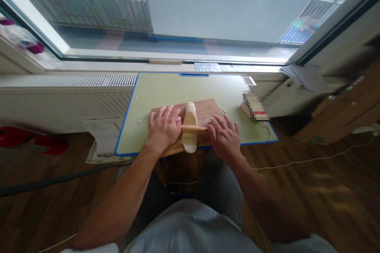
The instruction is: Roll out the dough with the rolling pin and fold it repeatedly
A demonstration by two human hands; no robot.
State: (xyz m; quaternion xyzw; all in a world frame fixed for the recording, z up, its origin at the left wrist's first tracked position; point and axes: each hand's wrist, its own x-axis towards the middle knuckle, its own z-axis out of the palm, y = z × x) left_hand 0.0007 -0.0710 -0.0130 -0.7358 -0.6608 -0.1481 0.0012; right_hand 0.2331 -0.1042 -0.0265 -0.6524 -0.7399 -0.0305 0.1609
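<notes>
Rolling pin and dough on a table before a window, seen from above my lap. The rolling pin (194,129) lies crosswise over a long strip of dough (190,114). My left hand (164,127) covers the pin's left end, fingers extended forward, and my right hand (224,134) covers the other, fingers loosely bent; in neither does the grip wrap round the wood. The strip rests on a wooden board (205,106), its near end hanging past the board's edge.

The board sits on a pale green table (160,87) with a blue rim, pale specks scattered toward its left side. A blurred-out item (255,106) lies at the right. Behind stand a ribbed radiator (59,104) and a broad window (208,8); a bottle (22,39) with purple parts is at far left. Cardboard (341,114) stands at right on a brown wooden floor (326,182), crossed by a pale cable (297,163).
</notes>
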